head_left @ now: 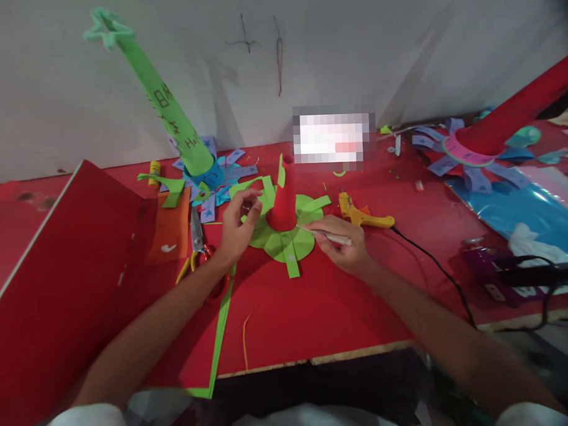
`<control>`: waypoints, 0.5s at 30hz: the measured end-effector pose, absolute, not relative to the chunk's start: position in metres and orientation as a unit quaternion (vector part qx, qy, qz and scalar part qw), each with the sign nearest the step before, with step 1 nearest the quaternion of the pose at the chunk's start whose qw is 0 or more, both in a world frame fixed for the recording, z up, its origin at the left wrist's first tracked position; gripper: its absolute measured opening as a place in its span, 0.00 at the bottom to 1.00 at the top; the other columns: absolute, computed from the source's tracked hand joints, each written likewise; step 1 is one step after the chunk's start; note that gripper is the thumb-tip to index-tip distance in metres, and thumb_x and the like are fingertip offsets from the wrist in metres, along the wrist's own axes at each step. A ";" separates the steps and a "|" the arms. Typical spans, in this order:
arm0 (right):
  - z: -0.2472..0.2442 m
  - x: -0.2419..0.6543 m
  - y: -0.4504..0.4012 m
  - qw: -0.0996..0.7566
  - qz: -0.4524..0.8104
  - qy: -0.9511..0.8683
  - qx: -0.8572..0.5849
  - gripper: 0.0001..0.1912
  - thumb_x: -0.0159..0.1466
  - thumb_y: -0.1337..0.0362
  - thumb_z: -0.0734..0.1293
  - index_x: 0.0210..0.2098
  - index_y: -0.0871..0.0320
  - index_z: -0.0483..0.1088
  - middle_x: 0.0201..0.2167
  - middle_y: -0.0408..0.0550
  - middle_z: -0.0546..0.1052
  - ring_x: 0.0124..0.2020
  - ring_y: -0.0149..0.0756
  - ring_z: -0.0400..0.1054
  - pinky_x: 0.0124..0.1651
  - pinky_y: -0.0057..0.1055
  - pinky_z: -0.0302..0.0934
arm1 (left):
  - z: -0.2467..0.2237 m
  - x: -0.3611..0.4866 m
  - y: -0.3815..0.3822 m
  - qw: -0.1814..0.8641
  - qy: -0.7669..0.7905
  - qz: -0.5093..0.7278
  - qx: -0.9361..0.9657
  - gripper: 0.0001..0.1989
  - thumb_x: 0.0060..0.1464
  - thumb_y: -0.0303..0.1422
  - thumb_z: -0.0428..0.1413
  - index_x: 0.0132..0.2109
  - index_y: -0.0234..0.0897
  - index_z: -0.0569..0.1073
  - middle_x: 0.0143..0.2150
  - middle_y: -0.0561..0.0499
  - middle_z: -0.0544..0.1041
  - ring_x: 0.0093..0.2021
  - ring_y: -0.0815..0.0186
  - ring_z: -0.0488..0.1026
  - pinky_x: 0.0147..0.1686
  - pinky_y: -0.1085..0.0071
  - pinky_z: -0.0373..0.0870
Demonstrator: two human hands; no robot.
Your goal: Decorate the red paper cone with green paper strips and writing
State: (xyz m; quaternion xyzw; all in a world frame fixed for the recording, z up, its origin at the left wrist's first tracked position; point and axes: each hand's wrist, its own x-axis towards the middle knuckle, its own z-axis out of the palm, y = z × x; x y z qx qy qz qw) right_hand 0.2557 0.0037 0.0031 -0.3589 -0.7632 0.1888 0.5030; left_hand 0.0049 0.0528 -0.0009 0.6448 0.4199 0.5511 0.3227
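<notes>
A red tube [284, 203] stands upright at the centre of a green flower-shaped base [300, 245] with several green strips around it. My right hand [343, 243] grips a slim white pen [332, 237], its tip close to the foot of the tube on the right. On the other side, my left hand [240, 222] hovers over the base's left edge, its fingers loosely bent and apart with nothing visible between them. One green strip [291, 262] with a pale mark points toward me.
A yellow glue gun [365, 217] with a black cord lies at the right. Scissors [197, 234] and orange foam [166, 223] lie left, near a red folder [62, 270]. Behind stands a green tube [163, 99] with a star on top. A red tube [504, 118] leans at far right.
</notes>
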 end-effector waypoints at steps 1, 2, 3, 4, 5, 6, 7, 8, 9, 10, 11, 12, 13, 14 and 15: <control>0.003 0.256 0.004 0.506 0.176 -0.762 -0.363 0.11 0.71 0.60 0.63 0.42 0.51 0.79 0.36 0.49 0.84 0.35 0.39 0.78 0.38 0.37 0.73 | -0.001 0.006 0.053 0.313 0.413 0.536 0.666 0.12 0.65 0.40 0.59 0.52 0.41 0.76 0.42 0.50 0.74 0.41 0.69 0.72 0.39 0.74 0.70; 0.003 0.257 0.003 0.508 0.165 -0.760 -0.370 0.11 0.71 0.60 0.63 0.42 0.51 0.79 0.35 0.49 0.84 0.35 0.39 0.78 0.39 0.37 0.73 | -0.001 0.006 0.053 0.305 0.406 0.524 0.683 0.14 0.65 0.40 0.59 0.54 0.41 0.75 0.45 0.48 0.74 0.43 0.68 0.73 0.42 0.72 0.71; 0.003 0.257 0.003 0.512 0.156 -0.756 -0.377 0.12 0.71 0.59 0.63 0.42 0.51 0.79 0.35 0.49 0.84 0.35 0.39 0.78 0.40 0.38 0.74 | -0.002 0.007 0.053 0.298 0.400 0.515 0.696 0.15 0.65 0.41 0.59 0.55 0.41 0.75 0.46 0.48 0.74 0.44 0.68 0.73 0.43 0.72 0.72; 0.003 0.258 0.002 0.517 0.147 -0.752 -0.382 0.11 0.71 0.59 0.63 0.43 0.51 0.79 0.35 0.49 0.84 0.36 0.40 0.78 0.41 0.38 0.74 | -0.002 0.007 0.053 0.289 0.398 0.510 0.706 0.15 0.65 0.41 0.58 0.56 0.41 0.74 0.47 0.47 0.74 0.44 0.68 0.74 0.44 0.71 0.73; 0.003 0.259 0.002 0.522 0.141 -0.748 -0.384 0.11 0.71 0.59 0.63 0.43 0.51 0.78 0.36 0.49 0.84 0.37 0.40 0.79 0.42 0.39 0.74 | -0.003 0.008 0.053 0.279 0.400 0.505 0.712 0.16 0.66 0.42 0.58 0.56 0.41 0.74 0.47 0.47 0.75 0.43 0.67 0.74 0.44 0.70 0.73; 0.002 0.259 0.002 0.526 0.135 -0.747 -0.384 0.11 0.71 0.59 0.64 0.44 0.51 0.78 0.37 0.50 0.84 0.37 0.40 0.79 0.44 0.39 0.75 | -0.003 0.008 0.053 0.268 0.404 0.503 0.716 0.16 0.66 0.42 0.57 0.56 0.41 0.74 0.47 0.47 0.75 0.43 0.67 0.74 0.44 0.70 0.74; 0.002 0.259 0.001 0.529 0.129 -0.746 -0.384 0.10 0.71 0.59 0.64 0.44 0.51 0.78 0.37 0.50 0.84 0.38 0.41 0.79 0.44 0.39 0.75 | -0.004 0.007 0.053 0.259 0.407 0.501 0.718 0.16 0.67 0.43 0.57 0.55 0.41 0.74 0.46 0.47 0.75 0.43 0.67 0.74 0.44 0.69 0.74; 0.001 0.260 0.001 0.528 0.121 -0.747 -0.384 0.10 0.71 0.59 0.64 0.45 0.51 0.78 0.38 0.50 0.84 0.38 0.41 0.79 0.45 0.40 0.75 | -0.004 0.007 0.054 0.253 0.410 0.499 0.720 0.16 0.67 0.43 0.56 0.55 0.41 0.74 0.46 0.47 0.76 0.44 0.66 0.74 0.45 0.69 0.74; 0.000 0.260 0.001 0.528 0.113 -0.748 -0.386 0.10 0.71 0.59 0.64 0.45 0.51 0.78 0.38 0.50 0.84 0.38 0.41 0.79 0.45 0.40 0.75 | -0.005 0.007 0.054 0.250 0.413 0.497 0.721 0.16 0.67 0.43 0.56 0.55 0.41 0.74 0.47 0.46 0.76 0.45 0.66 0.75 0.45 0.68 0.74; -0.001 0.260 0.001 0.526 0.104 -0.749 -0.388 0.10 0.71 0.59 0.64 0.45 0.51 0.77 0.38 0.50 0.84 0.38 0.41 0.79 0.44 0.40 0.75 | -0.005 0.006 0.054 0.247 0.415 0.495 0.723 0.15 0.68 0.43 0.55 0.56 0.41 0.74 0.48 0.46 0.76 0.45 0.66 0.75 0.46 0.68 0.74; -0.002 0.260 0.001 0.526 0.096 -0.749 -0.391 0.10 0.71 0.59 0.64 0.45 0.51 0.77 0.38 0.50 0.84 0.38 0.41 0.79 0.44 0.40 0.75 | -0.006 0.006 0.054 0.245 0.415 0.492 0.725 0.15 0.68 0.43 0.55 0.56 0.41 0.74 0.49 0.45 0.77 0.46 0.65 0.75 0.47 0.67 0.74; -0.003 0.260 0.001 0.527 0.090 -0.747 -0.395 0.09 0.71 0.58 0.65 0.45 0.51 0.77 0.37 0.50 0.84 0.37 0.41 0.79 0.43 0.40 0.75 | -0.007 0.005 0.054 0.244 0.413 0.486 0.730 0.16 0.69 0.43 0.54 0.57 0.41 0.74 0.50 0.45 0.77 0.47 0.65 0.75 0.48 0.66 0.74; -0.004 0.260 0.002 0.530 0.085 -0.745 -0.396 0.09 0.71 0.58 0.65 0.45 0.51 0.77 0.37 0.49 0.84 0.37 0.41 0.78 0.43 0.39 0.75 | -0.008 0.005 0.054 0.247 0.411 0.477 0.737 0.17 0.69 0.42 0.54 0.59 0.41 0.73 0.52 0.44 0.77 0.49 0.64 0.76 0.50 0.65 0.74; -0.004 0.259 0.002 0.534 0.080 -0.742 -0.397 0.08 0.71 0.59 0.66 0.45 0.51 0.78 0.36 0.49 0.84 0.36 0.41 0.78 0.42 0.39 0.75 | -0.009 0.005 0.054 0.252 0.406 0.465 0.745 0.19 0.69 0.43 0.54 0.61 0.42 0.72 0.55 0.43 0.77 0.52 0.62 0.76 0.52 0.64 0.74; -0.004 0.259 0.003 0.541 0.074 -0.738 -0.396 0.08 0.71 0.60 0.67 0.45 0.50 0.78 0.36 0.48 0.84 0.36 0.40 0.78 0.42 0.38 0.74 | -0.011 0.005 0.053 0.258 0.402 0.450 0.755 0.21 0.68 0.43 0.54 0.64 0.42 0.70 0.59 0.42 0.76 0.55 0.60 0.75 0.56 0.61 0.73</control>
